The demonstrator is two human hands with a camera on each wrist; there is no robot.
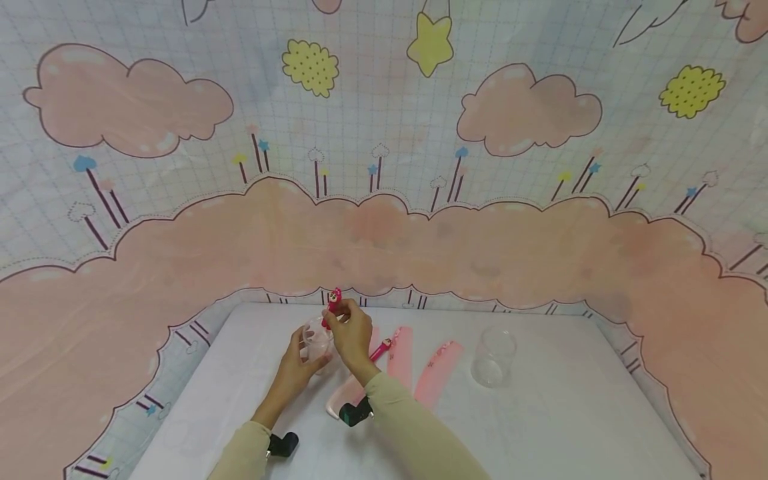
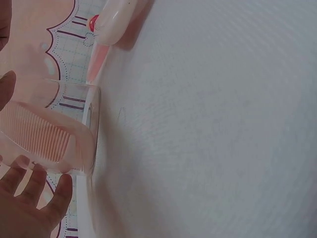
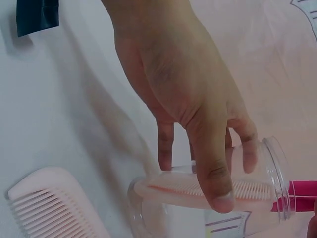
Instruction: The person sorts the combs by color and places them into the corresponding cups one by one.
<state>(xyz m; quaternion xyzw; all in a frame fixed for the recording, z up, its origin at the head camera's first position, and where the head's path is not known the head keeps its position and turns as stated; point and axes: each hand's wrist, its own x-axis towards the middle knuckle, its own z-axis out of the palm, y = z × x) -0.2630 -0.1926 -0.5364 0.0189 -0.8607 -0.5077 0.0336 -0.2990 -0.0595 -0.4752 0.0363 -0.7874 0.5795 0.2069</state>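
We grip clear jar (image 1: 315,343) with left hand (image 1: 294,369), fingers curled round it; one comb (image 2: 37,131) already inside. Our right hand (image 1: 353,331) pinches red figure-topped stick (image 1: 333,307), lower end at jar mouth, seemingly not fully in. Outside jar on table: pink combs (image 1: 400,357), second red stick (image 1: 381,350); our right sleeve (image 1: 414,417) partly blocks view there. Second jar (image 1: 495,360) stands at right; patterned backdrop (image 1: 420,247) beyond.

The wrist views are dimmer than the head's, with soft shadows (image 3: 106,116).
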